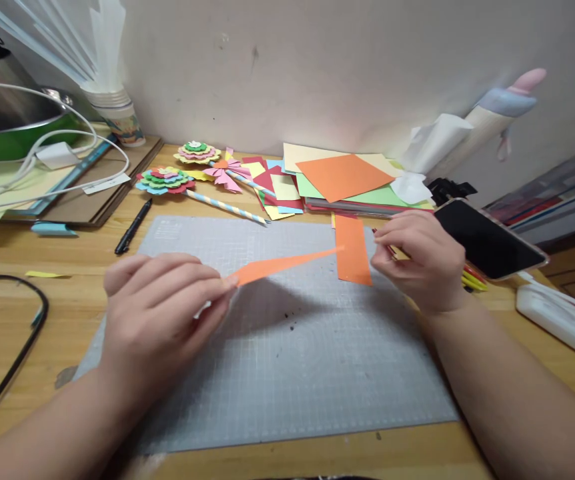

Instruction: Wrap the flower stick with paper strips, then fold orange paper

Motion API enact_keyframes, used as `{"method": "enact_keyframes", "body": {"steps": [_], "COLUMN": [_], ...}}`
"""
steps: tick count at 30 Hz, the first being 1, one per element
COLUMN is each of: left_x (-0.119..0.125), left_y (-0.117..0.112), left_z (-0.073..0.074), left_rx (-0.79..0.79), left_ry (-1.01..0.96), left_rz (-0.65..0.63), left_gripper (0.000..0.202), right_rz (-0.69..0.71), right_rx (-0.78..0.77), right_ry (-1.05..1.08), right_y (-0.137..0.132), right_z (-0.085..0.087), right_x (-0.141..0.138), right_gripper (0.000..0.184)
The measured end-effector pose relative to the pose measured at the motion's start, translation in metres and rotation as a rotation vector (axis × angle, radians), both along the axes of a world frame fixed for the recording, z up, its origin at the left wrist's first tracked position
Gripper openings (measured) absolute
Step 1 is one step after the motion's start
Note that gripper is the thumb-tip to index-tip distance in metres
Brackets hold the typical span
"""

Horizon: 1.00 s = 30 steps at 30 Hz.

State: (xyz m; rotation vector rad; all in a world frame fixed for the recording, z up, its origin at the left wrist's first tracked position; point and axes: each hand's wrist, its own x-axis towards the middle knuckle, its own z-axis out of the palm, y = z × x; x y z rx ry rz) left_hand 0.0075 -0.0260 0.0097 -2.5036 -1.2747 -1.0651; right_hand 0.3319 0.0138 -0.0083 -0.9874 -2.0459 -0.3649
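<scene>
My left hand [162,310] pinches one end of a long orange paper strip [282,263], which hangs above the grey cutting mat [292,360]. My right hand [417,260] is closed with its fingers curled near the strip's far tip, beside a second, wider orange paper piece [352,250] lying on the mat. Yellow and red stick-like things [472,279] poke out under the right hand; whether it holds them is hidden.
A stack of coloured paper [342,177] lies behind the mat, with paper flowers on striped straws [167,180] to its left. A black pen [132,227], a phone [487,237], a white case [562,320], cables [7,347] and a green pot [12,127] surround the mat.
</scene>
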Motion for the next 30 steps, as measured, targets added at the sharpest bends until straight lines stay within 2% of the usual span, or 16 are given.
{"method": "enact_keyframes", "body": {"steps": [3,6,10,12,15,23,30], "left_x": [-0.002,-0.004,-0.004,-0.003,-0.001,-0.002,-0.005], "left_y": [0.005,0.011,0.016,0.016,0.015,0.019,0.022], "left_z": [-0.003,-0.008,-0.012,-0.012,-0.010,-0.013,-0.018], "left_rx": [-0.115,-0.195,-0.273,-0.320,-0.360,-0.430,-0.576], "left_ry": [-0.203,-0.375,-0.514,-0.552,-0.584,-0.626,-0.612], "left_rz": [0.152,0.214,0.252,0.270,0.285,0.310,0.288], "left_gripper": [0.007,0.005,0.008,0.008,0.006,0.007,0.017], "right_rz": [-0.117,0.024,0.240,0.296,0.303,0.263,0.230], "right_rx": [-0.053,-0.159,-0.391,-0.525,-0.661,-0.734,-0.732], "right_ry": [0.187,0.140,-0.001,-0.077,-0.126,-0.142,-0.135], "right_y": [-0.001,-0.005,-0.006,-0.004,0.000,0.004,0.004], "right_z": [-0.006,-0.015,-0.023,-0.025,-0.025,-0.016,-0.017], "right_x": [-0.005,-0.021,-0.035,-0.038,-0.039,-0.042,-0.040], "right_gripper": [0.019,0.017,0.017,0.015,0.015,0.017,0.018]}}
